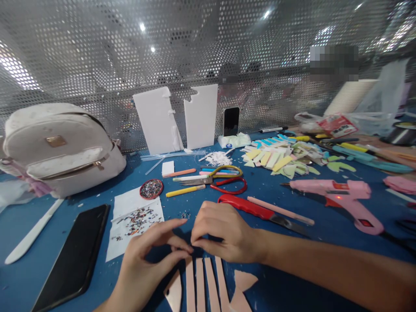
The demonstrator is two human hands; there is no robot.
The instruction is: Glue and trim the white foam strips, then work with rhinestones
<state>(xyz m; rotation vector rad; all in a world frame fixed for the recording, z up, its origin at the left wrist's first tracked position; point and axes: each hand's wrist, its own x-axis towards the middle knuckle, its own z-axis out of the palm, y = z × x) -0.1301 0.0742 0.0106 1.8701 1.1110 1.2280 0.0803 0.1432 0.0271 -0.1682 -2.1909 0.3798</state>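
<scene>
My left hand [147,260] and my right hand [222,236] meet over the blue table [286,190] at the bottom centre. Their fingertips pinch together at the top ends of several pink foam strips [203,284] that lie side by side below them. What sits between the fingertips is too small to make out. A white paper with scattered glitter sequins [134,223] lies just left of my left hand. A red-handled knife [260,212] lies just beyond my right hand.
A black phone [73,255] lies at left, a white backpack [58,147] behind it. Scissors [224,180], coloured sticks, a round sequin dish [151,189], a pink glue gun [344,197] and a heap of foam scraps [279,156] crowd the table. White foam boards [177,117] lean on the mesh wall.
</scene>
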